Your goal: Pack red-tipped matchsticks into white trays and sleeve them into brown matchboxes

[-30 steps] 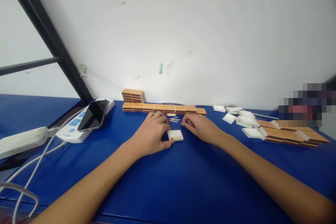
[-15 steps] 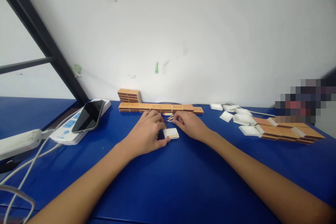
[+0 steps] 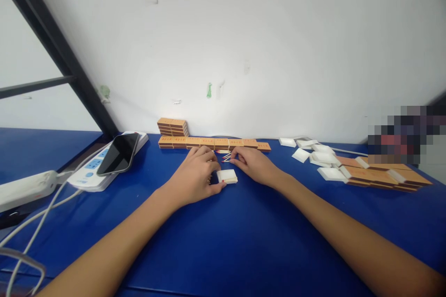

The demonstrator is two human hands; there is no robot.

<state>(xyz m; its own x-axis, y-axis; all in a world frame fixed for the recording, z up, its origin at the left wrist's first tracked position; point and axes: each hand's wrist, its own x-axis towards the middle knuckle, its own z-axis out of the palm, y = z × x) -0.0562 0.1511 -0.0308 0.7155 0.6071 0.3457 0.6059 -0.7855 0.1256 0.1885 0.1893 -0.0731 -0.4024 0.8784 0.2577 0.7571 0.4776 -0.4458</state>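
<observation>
My left hand curves around the left side of a small white matchbox tray. Its thumb rests by the tray's near corner, while the other fingers bend over the far side, partly hidden. At least one match lies along the tray's near edge. Beyond the tray, loose red-tipped matches are spread on the blue table. My right hand has thumb and forefinger pinched together at the right end of these matches. Exactly how many matches are between those fingertips cannot be made out.
Orange matchboxes form a row by the wall, with a stack behind. White trays lie to the right beside more stacked matchboxes. A phone rests on a power strip at left, near white cables.
Both hands stay almost in place. The fingers of my right hand shift slightly among the loose matches; the tray has not visibly moved.
</observation>
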